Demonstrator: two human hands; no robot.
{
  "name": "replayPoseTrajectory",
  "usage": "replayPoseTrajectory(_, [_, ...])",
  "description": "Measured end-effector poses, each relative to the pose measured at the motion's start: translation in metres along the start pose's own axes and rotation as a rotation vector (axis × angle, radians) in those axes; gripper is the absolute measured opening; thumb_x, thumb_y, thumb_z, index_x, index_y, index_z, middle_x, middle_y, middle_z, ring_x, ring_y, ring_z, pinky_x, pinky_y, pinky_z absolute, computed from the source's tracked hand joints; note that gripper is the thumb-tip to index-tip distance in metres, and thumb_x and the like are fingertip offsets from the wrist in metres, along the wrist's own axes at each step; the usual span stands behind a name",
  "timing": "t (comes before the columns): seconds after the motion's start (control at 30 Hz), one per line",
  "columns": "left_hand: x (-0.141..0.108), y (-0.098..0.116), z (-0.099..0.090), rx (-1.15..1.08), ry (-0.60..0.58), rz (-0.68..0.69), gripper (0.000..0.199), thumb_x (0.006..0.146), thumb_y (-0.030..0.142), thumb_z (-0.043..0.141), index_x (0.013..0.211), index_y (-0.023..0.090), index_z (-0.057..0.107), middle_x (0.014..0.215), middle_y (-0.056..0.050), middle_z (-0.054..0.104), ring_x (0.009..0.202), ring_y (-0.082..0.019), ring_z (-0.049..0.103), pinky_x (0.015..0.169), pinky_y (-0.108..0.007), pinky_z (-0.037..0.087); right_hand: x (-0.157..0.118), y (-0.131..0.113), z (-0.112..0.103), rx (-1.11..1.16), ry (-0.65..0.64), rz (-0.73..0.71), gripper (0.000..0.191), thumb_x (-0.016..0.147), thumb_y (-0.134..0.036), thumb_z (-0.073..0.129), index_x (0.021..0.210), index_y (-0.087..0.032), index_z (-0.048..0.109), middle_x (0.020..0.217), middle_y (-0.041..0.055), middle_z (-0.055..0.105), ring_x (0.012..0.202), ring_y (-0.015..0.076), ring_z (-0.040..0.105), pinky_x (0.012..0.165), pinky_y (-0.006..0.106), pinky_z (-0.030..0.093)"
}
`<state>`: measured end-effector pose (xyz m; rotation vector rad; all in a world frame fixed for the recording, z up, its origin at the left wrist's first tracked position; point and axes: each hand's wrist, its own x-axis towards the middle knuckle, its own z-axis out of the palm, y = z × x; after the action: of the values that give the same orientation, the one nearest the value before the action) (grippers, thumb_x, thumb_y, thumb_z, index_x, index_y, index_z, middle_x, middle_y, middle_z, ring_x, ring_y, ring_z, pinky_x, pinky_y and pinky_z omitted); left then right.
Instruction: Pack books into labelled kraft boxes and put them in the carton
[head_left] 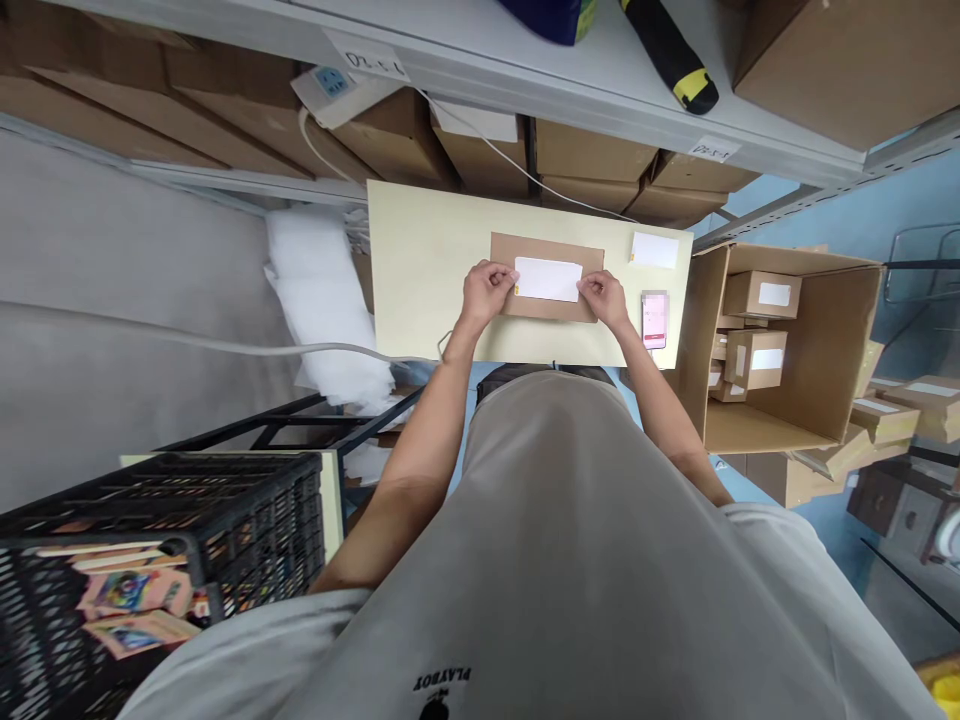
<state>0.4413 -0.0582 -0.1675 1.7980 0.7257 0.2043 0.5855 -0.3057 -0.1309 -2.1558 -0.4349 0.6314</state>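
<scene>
A flat brown cardboard piece (546,312), perhaps a box seen from above, lies on the pale yellow tabletop (427,270). Over its middle is a white label (548,279) with a small orange mark at its left end. My left hand (487,290) pinches the label's left edge between thumb and fingers. At the opposite end, my right hand (603,296) pinches the right edge. Whether the label is stuck down or just held against the cardboard, I cannot tell. To the right of my right hand lies a phone (655,320) with a lit pinkish screen.
Another white label (654,250) is at the table's far right corner. An open carton (817,350) holding several small labelled boxes stands to the right. White wrapping material (322,300) hangs at the left, above a black crate (262,530). A metal shelf (480,60) spans the back.
</scene>
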Motion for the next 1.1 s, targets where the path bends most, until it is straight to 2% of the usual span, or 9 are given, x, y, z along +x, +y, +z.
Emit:
replayPoseTrajectory(0.27, [-0.0041,0.0092,0.0001,0.000,0.012,-0.009,0.020,0.088,0.039,0.082,0.077,0.024,0.074,0.080,-0.001,0.062,0.078,-0.020,0.055,0.090,-0.037,0.052,-0.0023,-0.0061,0.0023,-0.020,0.024,0.011,0.017,0.097,-0.035,0.073,0.084,-0.024,0.070,0.102,0.0053,0.071,0.088,0.0213,0.065,0.097,0.040,0.058])
replayPoseTrajectory(0.53, [-0.0044,0.0069,0.0026,0.037,0.041,0.006,0.016,0.089,0.033,0.079,0.077,0.025,0.074,0.082,-0.002,0.062,0.083,-0.021,0.057,0.093,-0.038,0.052,-0.0021,-0.0029,0.0068,-0.049,0.038,0.009,0.015,0.100,-0.030,0.069,0.087,-0.024,0.070,0.102,0.0049,0.070,0.089,0.0206,0.063,0.096,0.037,0.056])
replayPoseTrajectory(0.67, [-0.0046,0.0066,0.0045,0.050,0.055,0.008,0.013,0.089,0.029,0.078,0.077,0.025,0.074,0.083,-0.003,0.064,0.084,-0.023,0.058,0.095,-0.041,0.053,-0.0016,-0.0016,0.0076,-0.062,0.045,0.005,0.016,0.101,-0.033,0.070,0.088,-0.024,0.072,0.102,0.0053,0.070,0.091,0.0213,0.064,0.097,0.037,0.056])
replayPoseTrajectory(0.93, [-0.0055,0.0045,0.0061,0.044,0.062,0.025,0.016,0.090,0.031,0.080,0.077,0.026,0.073,0.083,-0.003,0.064,0.088,-0.024,0.059,0.102,-0.043,0.052,-0.0024,-0.0001,0.0074,-0.071,0.051,-0.009,0.011,0.099,-0.028,0.068,0.089,-0.024,0.071,0.102,0.0060,0.071,0.089,0.0210,0.065,0.097,0.038,0.058])
replayPoseTrajectory(1.1, [-0.0068,0.0033,0.0080,0.057,0.076,0.033,0.015,0.090,0.028,0.079,0.076,0.026,0.072,0.083,-0.004,0.063,0.091,-0.026,0.060,0.101,-0.044,0.051,-0.0023,0.0005,0.0086,-0.091,0.056,-0.010,0.012,0.100,-0.029,0.068,0.089,-0.025,0.071,0.102,0.0059,0.072,0.091,0.0215,0.065,0.097,0.038,0.058])
